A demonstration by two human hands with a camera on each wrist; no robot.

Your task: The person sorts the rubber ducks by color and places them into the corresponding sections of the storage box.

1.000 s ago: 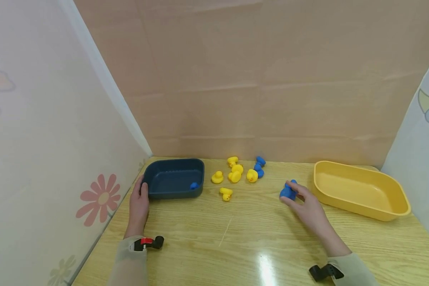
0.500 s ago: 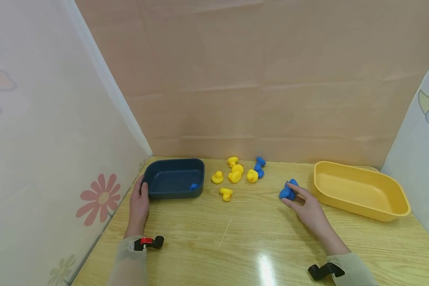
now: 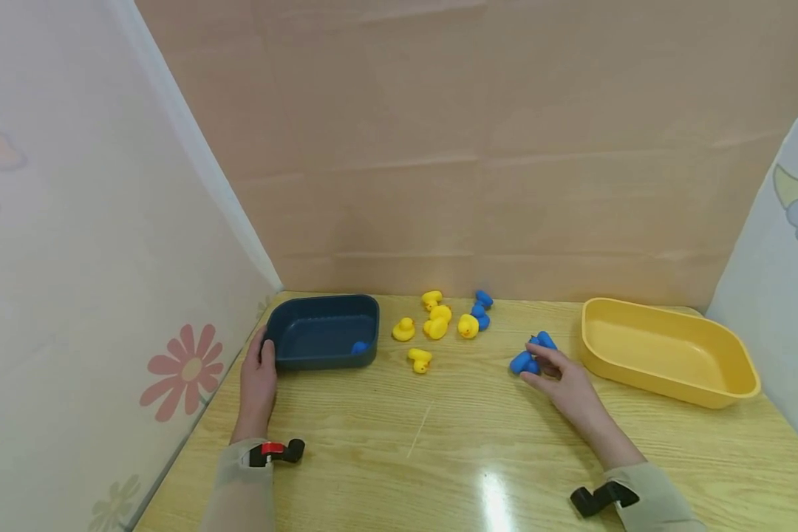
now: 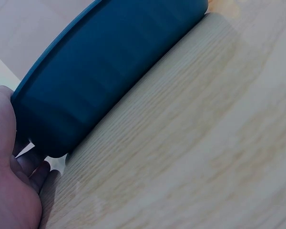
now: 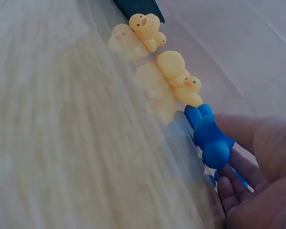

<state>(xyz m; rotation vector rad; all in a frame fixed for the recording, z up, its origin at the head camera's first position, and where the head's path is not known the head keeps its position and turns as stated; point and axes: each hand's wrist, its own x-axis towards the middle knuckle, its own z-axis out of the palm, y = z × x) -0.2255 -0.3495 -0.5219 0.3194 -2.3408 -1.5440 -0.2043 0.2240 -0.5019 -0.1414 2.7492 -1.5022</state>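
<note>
In the head view my left hand (image 3: 258, 380) holds the left end of a dark blue bin (image 3: 322, 364), thumb at the front corner and fingers along the outer side. The left wrist view has the bin's outer wall (image 4: 100, 67) beside the hand. At the right, my right hand (image 3: 568, 388) pinches a blue rubber duck (image 5: 212, 143) between thumb and fingers, low at the tabletop. Another blue duck (image 3: 545, 340) lies just beyond the fingertips, partly covered by the hand. A small blue duck (image 3: 360, 347) lies inside the dark blue bin.
Several yellow ducks (image 3: 437, 324) lie between the bins, with blue ducks (image 3: 481, 318) beside them near the back wall. A yellow bin (image 3: 665, 380) stands right of my right hand. Upright panels bound the wooden table at the back and sides.
My right hand has shifted slightly left, and the blue duck at its fingertips has moved left and turned. The left hand and dark blue bin have stayed in place.
</note>
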